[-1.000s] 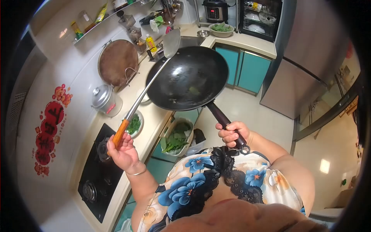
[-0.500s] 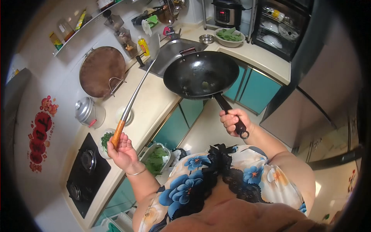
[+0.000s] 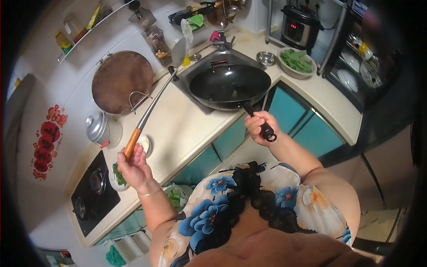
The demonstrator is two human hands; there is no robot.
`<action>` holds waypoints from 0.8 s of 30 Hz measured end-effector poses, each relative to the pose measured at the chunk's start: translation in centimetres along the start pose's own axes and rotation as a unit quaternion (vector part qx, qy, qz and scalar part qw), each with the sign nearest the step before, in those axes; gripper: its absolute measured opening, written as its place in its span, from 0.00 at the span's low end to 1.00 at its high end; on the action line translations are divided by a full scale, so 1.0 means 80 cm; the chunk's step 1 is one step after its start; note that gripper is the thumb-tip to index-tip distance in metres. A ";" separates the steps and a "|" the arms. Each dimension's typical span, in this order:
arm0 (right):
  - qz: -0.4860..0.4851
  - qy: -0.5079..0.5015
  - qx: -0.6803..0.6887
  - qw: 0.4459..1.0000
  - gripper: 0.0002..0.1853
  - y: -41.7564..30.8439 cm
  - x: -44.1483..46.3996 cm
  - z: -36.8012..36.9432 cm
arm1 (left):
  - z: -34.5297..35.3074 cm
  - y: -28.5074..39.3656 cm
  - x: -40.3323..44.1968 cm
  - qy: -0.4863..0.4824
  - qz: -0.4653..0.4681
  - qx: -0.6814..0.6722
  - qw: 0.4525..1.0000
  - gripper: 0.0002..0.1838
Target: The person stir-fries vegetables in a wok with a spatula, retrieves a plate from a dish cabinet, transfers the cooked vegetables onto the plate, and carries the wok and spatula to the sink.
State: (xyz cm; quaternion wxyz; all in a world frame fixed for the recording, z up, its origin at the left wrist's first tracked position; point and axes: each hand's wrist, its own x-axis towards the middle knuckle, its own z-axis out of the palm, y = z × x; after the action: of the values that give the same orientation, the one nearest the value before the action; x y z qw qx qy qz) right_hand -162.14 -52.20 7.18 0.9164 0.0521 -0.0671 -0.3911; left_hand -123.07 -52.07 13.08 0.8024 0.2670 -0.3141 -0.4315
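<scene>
My left hand (image 3: 134,168) grips the wooden handle of a long metal spatula (image 3: 151,109), whose blade points up and away from me. My right hand (image 3: 262,128) is wrapped round the dark handle of a black wok (image 3: 229,84). The wok is over the front part of the sink (image 3: 195,75), its inside facing me, with a small greenish bit in it. Whether its base touches the sink cannot be made out. Below the spatula, a plate of chopped greens (image 3: 117,175) is partly hidden behind my left hand.
A black stove (image 3: 95,191) is at the lower left, with a lidded metal pot (image 3: 104,129) beyond it. A round brown board (image 3: 122,82) leans on the wall. Right of the sink are a metal bowl (image 3: 266,58), a bowl of leaves (image 3: 297,62) and an electric cooker (image 3: 299,27).
The view has turned toward the sink. The wok has moved from in front of the counter to over the sink. Both hands keep their holds, and the spatula stays raised.
</scene>
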 end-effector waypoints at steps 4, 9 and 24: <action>0.023 0.005 0.015 1.000 0.09 -0.058 0.045 -0.007 | 0.027 -0.056 0.061 -0.013 -0.030 -0.023 0.999 0.16; 0.048 0.006 0.002 0.999 0.10 -0.111 0.086 -0.027 | 0.045 -0.106 0.115 0.004 -0.054 -0.003 0.999 0.14; 0.105 0.071 -0.081 0.989 0.06 -0.211 0.108 -0.105 | 0.064 -0.194 0.114 0.095 -0.100 0.108 0.984 0.13</action>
State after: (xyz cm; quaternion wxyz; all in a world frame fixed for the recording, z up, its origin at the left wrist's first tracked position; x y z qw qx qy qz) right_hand -166.81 -69.69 -2.89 0.9561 -0.0018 0.0250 -0.2921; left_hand -131.09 -68.24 8.06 0.7478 0.4221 -0.2524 -0.4459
